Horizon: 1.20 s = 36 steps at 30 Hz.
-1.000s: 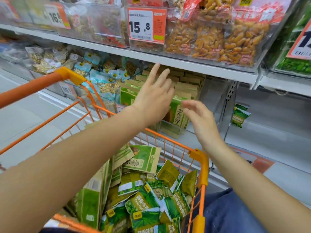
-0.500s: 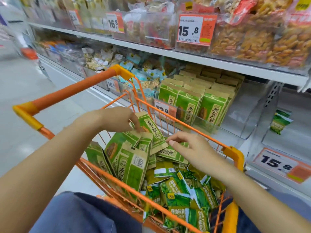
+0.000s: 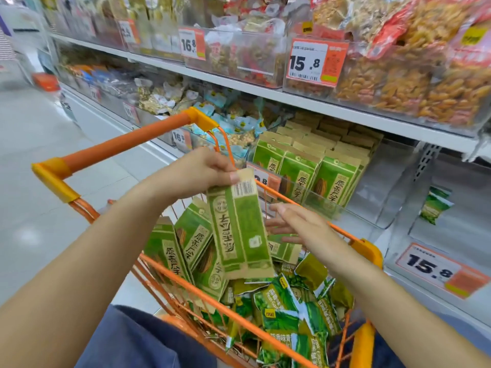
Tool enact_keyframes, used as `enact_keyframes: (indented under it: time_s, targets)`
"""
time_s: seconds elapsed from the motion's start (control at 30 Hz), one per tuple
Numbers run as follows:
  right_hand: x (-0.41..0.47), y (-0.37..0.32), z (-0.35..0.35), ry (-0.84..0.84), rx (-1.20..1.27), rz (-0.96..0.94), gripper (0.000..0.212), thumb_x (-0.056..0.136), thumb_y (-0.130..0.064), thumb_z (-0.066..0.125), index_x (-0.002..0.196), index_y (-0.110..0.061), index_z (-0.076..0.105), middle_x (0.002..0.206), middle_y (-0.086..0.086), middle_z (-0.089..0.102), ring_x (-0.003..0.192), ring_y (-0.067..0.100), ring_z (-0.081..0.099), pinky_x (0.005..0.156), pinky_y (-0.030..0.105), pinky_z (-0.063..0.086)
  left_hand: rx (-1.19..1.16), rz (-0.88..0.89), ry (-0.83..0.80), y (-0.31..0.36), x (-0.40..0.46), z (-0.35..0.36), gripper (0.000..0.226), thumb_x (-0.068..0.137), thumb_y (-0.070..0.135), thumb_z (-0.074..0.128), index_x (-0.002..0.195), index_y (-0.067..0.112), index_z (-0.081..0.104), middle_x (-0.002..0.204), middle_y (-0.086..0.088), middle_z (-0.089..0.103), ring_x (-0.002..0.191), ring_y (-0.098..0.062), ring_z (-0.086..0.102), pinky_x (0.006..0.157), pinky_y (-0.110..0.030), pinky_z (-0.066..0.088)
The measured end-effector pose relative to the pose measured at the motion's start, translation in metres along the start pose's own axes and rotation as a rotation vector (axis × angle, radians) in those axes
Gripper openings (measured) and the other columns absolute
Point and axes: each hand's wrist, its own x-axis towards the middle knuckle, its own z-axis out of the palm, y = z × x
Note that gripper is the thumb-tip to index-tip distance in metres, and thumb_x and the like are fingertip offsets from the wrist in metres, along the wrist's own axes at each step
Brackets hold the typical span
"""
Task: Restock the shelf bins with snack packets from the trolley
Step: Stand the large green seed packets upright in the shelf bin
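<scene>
Between the left hand's (image 3: 196, 171) pinching fingers (image 3: 232, 176), one green packet (image 3: 239, 229) hangs by its top edge over the trolley (image 3: 125, 147). Right hand (image 3: 300, 227) beside it, fingers spread, holding nothing. Risk: thin edge pinch slips, packet drops back before reaching the bin (image 3: 332, 208).

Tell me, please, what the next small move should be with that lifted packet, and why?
Probably carry the green packet, pinched at its top by the left hand, over to the shelf bin holding matching packets; the right hand is open below, ready to steady it.
</scene>
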Motion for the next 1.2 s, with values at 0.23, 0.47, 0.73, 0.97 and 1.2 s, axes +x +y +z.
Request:
enact_keyframes:
  time_s: [0.23, 0.47, 0.73, 0.97, 1.2]
  targets:
    - [-0.015, -0.007, -0.042, 0.306, 0.230, 0.086, 0.043, 0.094, -0.051, 0.039, 0.100, -0.018, 0.066, 0.098, -0.005, 0.069, 0.088, 0.010, 0.069, 0.066, 0.025, 0.059, -0.055, 0.552, 0.664, 0.030, -0.022, 0.050, 0.012, 0.086, 0.024, 0.065, 0.091, 0.031, 0.073, 0.085, 0.022, 0.070, 0.084, 0.000, 0.066, 0.076, -0.025, 0.053]
    - [-0.015, -0.004, -0.066, 0.132, 0.842, 0.250, 0.044, 0.083, -0.019, 0.056, 0.124, -0.003, 0.056, 0.091, 0.015, 0.063, 0.077, 0.025, 0.063, 0.068, 0.036, 0.056, 0.610, 1.279, 0.402, 0.000, -0.042, 0.107, 0.019, 0.096, 0.016, 0.058, 0.104, 0.015, 0.075, 0.112, 0.004, 0.070, 0.109, -0.009, 0.064, 0.087, -0.030, 0.054]
    - [-0.022, 0.005, -0.070, 0.125, 0.807, 0.158, 0.025, 0.084, -0.004, 0.055, 0.109, -0.003, 0.058, 0.086, 0.009, 0.062, 0.076, 0.020, 0.059, 0.059, 0.029, 0.058, 0.683, 1.214, 0.200, -0.020, -0.025, 0.118, 0.026, 0.096, 0.012, 0.052, 0.115, 0.014, 0.071, 0.122, 0.002, 0.066, 0.117, -0.011, 0.060, 0.088, -0.032, 0.055]
    - [-0.011, -0.009, -0.106, 0.741, 0.164, -0.436, 0.028, 0.087, -0.002, 0.064, 0.101, -0.025, 0.057, 0.098, -0.006, 0.066, 0.091, 0.005, 0.064, 0.082, 0.025, 0.052, 0.639, 0.772, 0.357, -0.012, 0.002, 0.115, 0.054, 0.078, -0.003, 0.058, 0.128, 0.015, 0.061, 0.122, 0.000, 0.066, 0.111, -0.020, 0.062, 0.079, -0.033, 0.058]
    - [0.053, 0.021, -0.105, 0.674, -0.135, -0.169, 0.035, 0.088, -0.014, 0.065, 0.121, -0.010, 0.055, 0.118, 0.001, 0.063, 0.110, 0.017, 0.058, 0.097, 0.037, 0.047, 0.496, 0.576, 0.479, -0.011, 0.001, 0.107, 0.041, 0.085, 0.010, 0.043, 0.111, 0.021, 0.072, 0.099, 0.006, 0.071, 0.091, -0.014, 0.066, 0.064, -0.017, 0.044]
